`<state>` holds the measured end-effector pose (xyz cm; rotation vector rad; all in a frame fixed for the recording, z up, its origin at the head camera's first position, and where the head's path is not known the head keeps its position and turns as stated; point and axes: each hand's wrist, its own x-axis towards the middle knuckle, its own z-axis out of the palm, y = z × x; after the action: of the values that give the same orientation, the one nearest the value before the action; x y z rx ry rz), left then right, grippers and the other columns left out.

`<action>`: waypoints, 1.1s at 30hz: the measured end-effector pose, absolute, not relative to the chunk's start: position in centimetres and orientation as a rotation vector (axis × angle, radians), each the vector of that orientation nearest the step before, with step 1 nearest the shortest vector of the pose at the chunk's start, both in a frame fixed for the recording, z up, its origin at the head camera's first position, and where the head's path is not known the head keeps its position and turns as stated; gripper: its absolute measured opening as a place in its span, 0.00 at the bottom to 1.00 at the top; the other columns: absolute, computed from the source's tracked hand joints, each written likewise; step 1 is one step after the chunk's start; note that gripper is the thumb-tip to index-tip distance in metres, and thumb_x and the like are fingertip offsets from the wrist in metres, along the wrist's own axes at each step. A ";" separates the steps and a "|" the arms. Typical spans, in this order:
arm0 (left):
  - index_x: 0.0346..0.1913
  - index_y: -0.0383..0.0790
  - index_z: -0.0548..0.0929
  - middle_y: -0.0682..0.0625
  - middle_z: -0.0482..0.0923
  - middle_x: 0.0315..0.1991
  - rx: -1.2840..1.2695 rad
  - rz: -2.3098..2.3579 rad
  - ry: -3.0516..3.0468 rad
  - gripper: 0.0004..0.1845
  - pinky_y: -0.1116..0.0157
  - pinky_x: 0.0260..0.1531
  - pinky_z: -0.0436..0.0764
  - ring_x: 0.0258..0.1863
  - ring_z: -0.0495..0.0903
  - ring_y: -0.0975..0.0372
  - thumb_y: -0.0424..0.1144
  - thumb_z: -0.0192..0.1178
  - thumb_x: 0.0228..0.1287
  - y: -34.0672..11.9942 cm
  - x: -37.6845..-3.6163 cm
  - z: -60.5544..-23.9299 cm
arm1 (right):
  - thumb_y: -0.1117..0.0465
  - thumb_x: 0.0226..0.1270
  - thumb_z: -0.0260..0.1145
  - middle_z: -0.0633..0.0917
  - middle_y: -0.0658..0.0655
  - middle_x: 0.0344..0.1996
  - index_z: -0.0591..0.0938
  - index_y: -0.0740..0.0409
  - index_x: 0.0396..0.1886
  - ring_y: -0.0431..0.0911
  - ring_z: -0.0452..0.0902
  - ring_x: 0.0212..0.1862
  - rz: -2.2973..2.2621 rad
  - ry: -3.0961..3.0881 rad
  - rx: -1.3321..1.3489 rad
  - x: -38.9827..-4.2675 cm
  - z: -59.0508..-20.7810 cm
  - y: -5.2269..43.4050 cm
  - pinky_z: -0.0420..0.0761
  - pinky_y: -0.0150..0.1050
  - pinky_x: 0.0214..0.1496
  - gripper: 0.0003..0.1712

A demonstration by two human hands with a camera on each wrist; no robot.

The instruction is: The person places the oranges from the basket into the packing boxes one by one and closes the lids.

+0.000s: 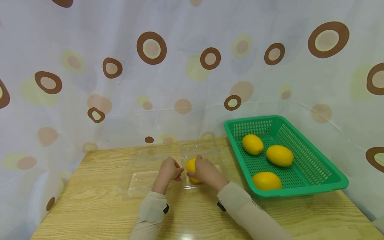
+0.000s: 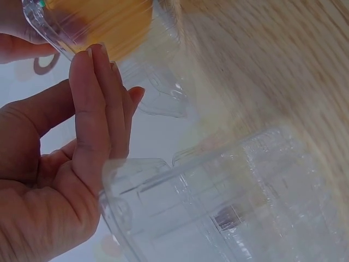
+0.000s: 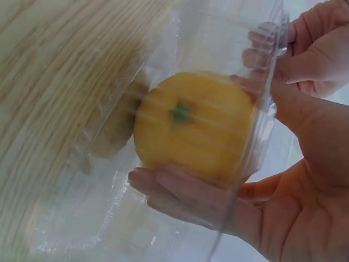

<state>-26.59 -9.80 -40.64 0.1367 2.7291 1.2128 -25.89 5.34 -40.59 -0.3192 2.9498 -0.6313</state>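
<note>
A clear plastic clamshell box (image 1: 141,180) lies open on the wooden table (image 1: 99,206). My right hand (image 1: 196,170) grips a yellow lemon (image 1: 191,165) inside the box's right half. In the right wrist view its fingers (image 3: 180,196) curl under the lemon (image 3: 191,125), which shows its green stem end behind the clear wall. My left hand (image 1: 176,172) is just left of the lemon and pinches the box's rim. The left wrist view has those fingers (image 2: 92,109) held together beside the clear box (image 2: 229,202).
A green plastic basket (image 1: 324,173) stands at the right of the table and holds three more lemons (image 1: 279,155). A spotted curtain (image 1: 180,66) hangs close behind the table. The table's left and near edges are in view.
</note>
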 end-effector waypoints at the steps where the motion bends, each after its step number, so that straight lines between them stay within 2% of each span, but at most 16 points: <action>1: 0.28 0.23 0.83 0.44 0.78 0.17 0.135 1.211 2.729 0.09 0.64 0.25 0.85 0.18 0.84 0.55 0.28 0.62 0.62 -9.8 -26.6 -40.7 | 0.48 0.61 0.70 0.82 0.69 0.36 0.65 0.80 0.60 0.55 0.81 0.38 -0.623 2.958 -0.325 -25.8 -40.6 5.3 0.82 0.48 0.44 0.44; 5: 0.28 0.23 0.83 0.43 0.78 0.17 0.129 1.213 2.723 0.08 0.63 0.26 0.85 0.18 0.84 0.55 0.27 0.62 0.63 -9.8 -26.6 -40.8 | 0.48 0.62 0.69 0.82 0.71 0.35 0.65 0.81 0.60 0.57 0.81 0.38 -0.604 2.980 -0.355 -25.5 -40.6 5.1 0.82 0.48 0.44 0.43; 15: 0.31 0.22 0.82 0.43 0.79 0.20 0.119 1.233 2.698 0.08 0.63 0.25 0.85 0.19 0.85 0.53 0.26 0.59 0.64 -9.8 -26.5 -40.6 | 0.43 0.61 0.68 0.82 0.66 0.28 0.66 0.79 0.59 0.53 0.81 0.32 -0.538 2.989 -0.369 -25.0 -40.5 4.7 0.83 0.44 0.38 0.45; 20: 0.32 0.21 0.82 0.42 0.79 0.20 0.105 1.241 2.687 0.07 0.63 0.25 0.85 0.19 0.85 0.53 0.26 0.59 0.65 -9.8 -26.5 -40.5 | 0.41 0.62 0.67 0.83 0.69 0.29 0.64 0.80 0.63 0.55 0.83 0.33 -0.525 2.985 -0.371 -24.9 -40.5 4.6 0.84 0.45 0.37 0.50; 26: 0.31 0.22 0.82 0.42 0.79 0.20 0.102 1.236 2.701 0.07 0.64 0.24 0.84 0.18 0.84 0.54 0.26 0.59 0.64 -9.7 -26.5 -40.5 | 0.41 0.62 0.66 0.83 0.70 0.32 0.63 0.81 0.63 0.55 0.82 0.34 -0.546 2.966 -0.351 -24.8 -40.3 4.8 0.83 0.46 0.38 0.50; 30: 0.31 0.21 0.82 0.43 0.78 0.19 0.099 1.244 2.700 0.08 0.64 0.23 0.84 0.18 0.84 0.54 0.26 0.59 0.64 -9.7 -26.5 -40.6 | 0.42 0.64 0.65 0.83 0.70 0.33 0.65 0.81 0.61 0.54 0.82 0.33 -0.551 2.969 -0.371 -24.5 -39.9 4.9 0.83 0.46 0.40 0.47; 33: 0.31 0.21 0.82 0.43 0.78 0.18 0.100 1.244 2.703 0.08 0.64 0.24 0.84 0.18 0.84 0.54 0.26 0.59 0.64 -9.6 -26.6 -40.6 | 0.45 0.64 0.66 0.81 0.65 0.28 0.71 0.79 0.51 0.51 0.78 0.28 -0.553 2.997 -0.406 -24.3 -39.6 5.1 0.82 0.44 0.35 0.38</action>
<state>-26.61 -9.63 -40.61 0.1000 2.7031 1.2443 -24.31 5.10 -39.65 -0.4064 2.9969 -0.5534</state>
